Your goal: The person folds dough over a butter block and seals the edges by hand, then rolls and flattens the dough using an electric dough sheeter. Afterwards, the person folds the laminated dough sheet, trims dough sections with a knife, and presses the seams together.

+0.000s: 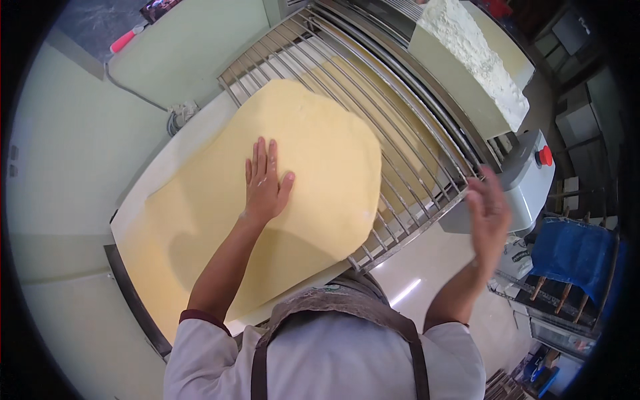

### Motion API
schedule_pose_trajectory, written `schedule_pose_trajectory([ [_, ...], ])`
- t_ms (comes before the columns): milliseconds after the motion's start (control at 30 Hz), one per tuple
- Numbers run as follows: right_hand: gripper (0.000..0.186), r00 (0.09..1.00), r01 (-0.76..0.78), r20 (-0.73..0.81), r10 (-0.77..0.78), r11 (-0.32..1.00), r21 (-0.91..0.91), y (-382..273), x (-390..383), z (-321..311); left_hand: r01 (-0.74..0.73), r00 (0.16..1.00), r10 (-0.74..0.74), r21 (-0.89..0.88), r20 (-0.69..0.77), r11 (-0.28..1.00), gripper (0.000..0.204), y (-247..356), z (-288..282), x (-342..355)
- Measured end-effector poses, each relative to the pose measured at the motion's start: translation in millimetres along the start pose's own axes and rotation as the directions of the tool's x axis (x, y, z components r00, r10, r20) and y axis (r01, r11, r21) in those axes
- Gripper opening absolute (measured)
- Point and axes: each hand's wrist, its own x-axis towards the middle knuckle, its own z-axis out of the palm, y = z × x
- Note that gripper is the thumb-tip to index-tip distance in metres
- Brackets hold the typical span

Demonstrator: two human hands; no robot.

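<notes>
A wide sheet of pale yellow dough (320, 153) lies on the white conveyor bed of a dough sheeter, its rounded far end resting over the metal bar guard (417, 190). My left hand (265, 187) is spread flat on top of the dough, fingers pointing away from me. More dough shows beneath the bars, towards the rollers. My right hand (489, 217) is raised off the dough, slightly blurred, beside the right end of the guard. Its fingers are stretched out and nothing shows in them. Near it sits the machine's grey control box (527, 183) with a red push button (545, 156).
A trough of white flour (467, 57) sits on top of the sheeter. To the right stands a rack with a blue cloth (572, 253) over wooden sticks. A pale wall (67, 167) runs along the left, with a cable (177, 120) near the bed.
</notes>
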Motion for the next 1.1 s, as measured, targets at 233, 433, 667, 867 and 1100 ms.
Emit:
schedule_pose_trajectory([
  [233,0.044,0.893,0.232,-0.227,-0.388,0.83,-0.507,15,69,-106,0.081,0.971,-0.153,0.344,0.186,0.935,0.076,-47,-32,-71],
  [433,0.055,0.926,0.269,-0.024,-0.377,0.702,-0.66,72,108,-122,0.164,0.957,-0.234,0.345,0.172,0.924,0.071,-113,-88,-152],
  [667,0.051,0.914,0.192,0.026,-0.405,0.376,-0.907,71,120,-122,0.381,0.907,-0.42,0.351,0.038,0.855,0.067,-228,-174,-278],
  [867,0.049,0.79,0.444,-0.032,-0.613,0.607,-0.659,10,-104,63,0.466,0.876,-0.478,0.369,-0.063,0.805,0.065,-338,-229,-352],
  [1100,0.077,0.865,0.376,0.499,-0.055,0.73,-0.571,-70,-384,300,0.313,0.948,-0.316,0.323,-0.045,0.893,0.062,-417,-240,-298],
])
